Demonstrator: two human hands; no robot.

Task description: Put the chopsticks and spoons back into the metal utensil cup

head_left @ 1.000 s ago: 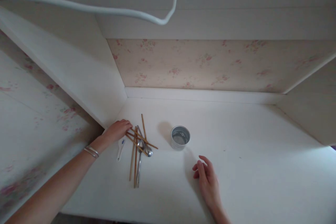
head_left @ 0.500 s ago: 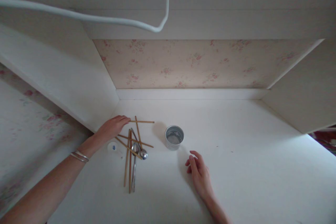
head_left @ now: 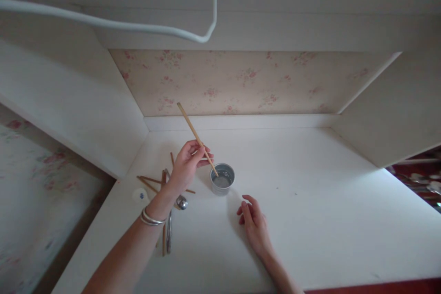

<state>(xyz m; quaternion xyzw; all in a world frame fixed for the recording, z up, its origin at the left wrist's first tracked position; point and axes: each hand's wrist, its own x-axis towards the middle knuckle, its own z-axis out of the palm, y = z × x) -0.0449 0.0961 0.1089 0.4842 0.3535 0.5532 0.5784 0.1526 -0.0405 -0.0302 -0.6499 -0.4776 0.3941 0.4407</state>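
A wooden chopstick [head_left: 189,122] is pinched in my left hand [head_left: 189,161], tilted, with its lower tip inside the mouth of a silver metal cup [head_left: 222,188]. The cup stands upright and has small holes in its wall. To the right and nearer me, my right hand [head_left: 254,225] rests by the surface with fingers loosely bent and nothing in them. Under and beside my left forearm lies a loose pile of chopsticks [head_left: 163,239] and metal spoons [head_left: 182,202], partly hidden by the arm.
A white round piece with a blue mark [head_left: 140,196] lies left of the pile. The white tabletop [head_left: 310,229] is bounded by side panels and a floral back wall [head_left: 220,82]. Overhead, a white cable [head_left: 138,27] hangs across the upper left.
My left hand has lifted a chopstick from the far side of the pile and carried it right, to the cup. My right hand has stayed about where it was. The view has shifted slightly.
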